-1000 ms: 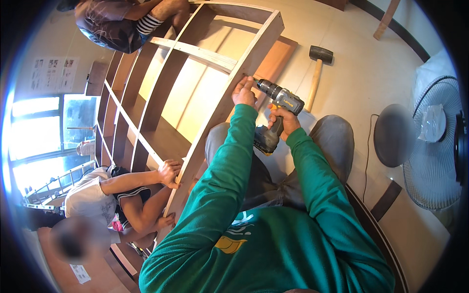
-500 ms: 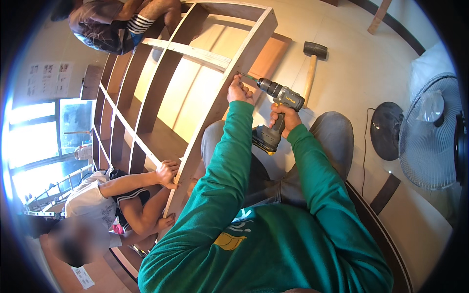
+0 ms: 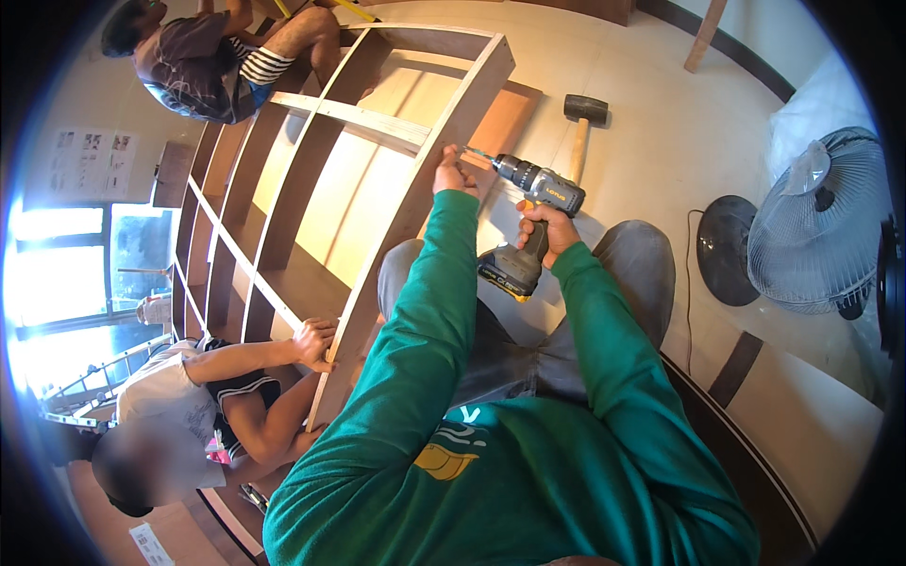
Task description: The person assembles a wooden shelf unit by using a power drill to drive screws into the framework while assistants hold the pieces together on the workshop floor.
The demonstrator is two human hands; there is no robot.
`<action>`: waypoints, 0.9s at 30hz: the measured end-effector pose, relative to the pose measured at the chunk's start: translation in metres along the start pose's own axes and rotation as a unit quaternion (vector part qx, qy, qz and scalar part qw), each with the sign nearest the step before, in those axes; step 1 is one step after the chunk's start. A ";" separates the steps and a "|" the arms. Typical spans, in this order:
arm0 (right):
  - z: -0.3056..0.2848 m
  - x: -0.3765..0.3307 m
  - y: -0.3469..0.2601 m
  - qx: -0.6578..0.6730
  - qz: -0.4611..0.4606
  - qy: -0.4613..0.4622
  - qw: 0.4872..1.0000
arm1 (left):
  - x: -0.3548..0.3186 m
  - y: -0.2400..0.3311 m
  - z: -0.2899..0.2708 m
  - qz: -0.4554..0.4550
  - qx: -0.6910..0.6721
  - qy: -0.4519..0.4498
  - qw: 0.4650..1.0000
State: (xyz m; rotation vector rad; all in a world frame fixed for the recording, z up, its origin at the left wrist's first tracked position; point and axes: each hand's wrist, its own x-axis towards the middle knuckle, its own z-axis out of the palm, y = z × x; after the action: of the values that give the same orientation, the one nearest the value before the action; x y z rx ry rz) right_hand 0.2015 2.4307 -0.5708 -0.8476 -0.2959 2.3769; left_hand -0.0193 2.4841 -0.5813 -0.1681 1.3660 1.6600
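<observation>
My right hand (image 3: 547,224) grips the handle of a grey and black cordless drill (image 3: 534,189), whose bit points left at the side board of a large wooden shelf frame (image 3: 406,217) lying on the floor. My left hand (image 3: 454,176) rests on that side board right by the drill's tip, fingers pinched as if holding a small screw, which I cannot make out. Both my arms wear green sleeves.
A mallet (image 3: 581,123) with a wooden handle lies beyond the drill. A floor fan (image 3: 812,226) stands at the right. One person (image 3: 217,387) at lower left holds the frame's edge. Another person (image 3: 217,57) sits at the frame's far end.
My hands and the drill have shifted slightly along the side board; the drill tip stays against the wood. The person at lower left keeps hold of the frame.
</observation>
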 end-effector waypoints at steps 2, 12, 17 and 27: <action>-0.002 -0.005 0.004 -0.007 -0.032 0.010 0.999 | -0.003 -0.008 -0.003 -0.018 -0.014 0.006 1.000; 0.001 0.018 0.034 -0.012 0.011 0.061 0.998 | -0.027 -0.039 -0.066 -0.060 0.035 0.061 0.996; 0.010 0.027 0.046 -0.001 0.002 0.064 0.998 | -0.032 -0.019 -0.062 -0.016 0.064 -0.004 0.998; 0.006 0.039 0.053 0.037 0.024 0.051 0.998 | -0.016 -0.021 -0.049 0.027 0.134 0.040 0.990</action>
State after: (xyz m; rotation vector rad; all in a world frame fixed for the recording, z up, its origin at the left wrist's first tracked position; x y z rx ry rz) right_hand 0.1490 2.4113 -0.6064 -0.9473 -0.1471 2.3630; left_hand -0.0171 2.4329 -0.6036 -0.0409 1.6525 1.5094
